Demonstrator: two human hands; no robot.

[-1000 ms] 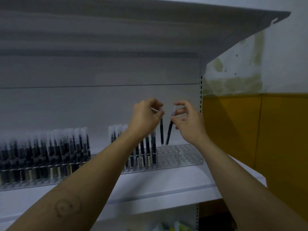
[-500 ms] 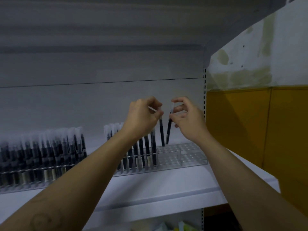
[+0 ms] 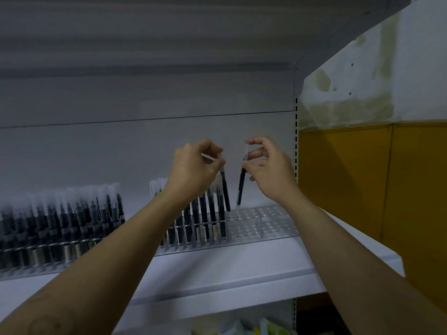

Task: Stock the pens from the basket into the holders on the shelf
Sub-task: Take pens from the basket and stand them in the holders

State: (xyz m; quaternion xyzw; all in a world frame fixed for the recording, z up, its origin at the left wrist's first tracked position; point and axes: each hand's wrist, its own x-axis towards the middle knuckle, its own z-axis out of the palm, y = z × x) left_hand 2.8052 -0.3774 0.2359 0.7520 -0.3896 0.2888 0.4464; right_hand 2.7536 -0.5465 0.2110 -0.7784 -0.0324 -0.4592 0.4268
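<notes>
On the right, stained white wall (image 3: 358, 76) above yellow panels (image 3: 350, 180). Just left of both, slotted metal upright (image 3: 295, 141). Near and low, blurred green and yellow packets (image 3: 263, 328).

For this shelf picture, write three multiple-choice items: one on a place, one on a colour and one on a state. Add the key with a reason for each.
1. Where in the clear holder are the empty holes?
A. at its right end
B. at its left end
C. only in the middle

2. What colour is the lower wall panel to the right of the shelf?
A. blue
B. yellow
C. red

3. What is the right hand doing?
A. lying flat on the shelf
B. hanging empty
C. pinching a pen

Key:
1 A: the stocked pens fill the left part, and the right end shows bare holes.
2 B: the panel is plainly yellow.
3 C: thumb and fingers pinch the pen's upper part above the holder.
</notes>
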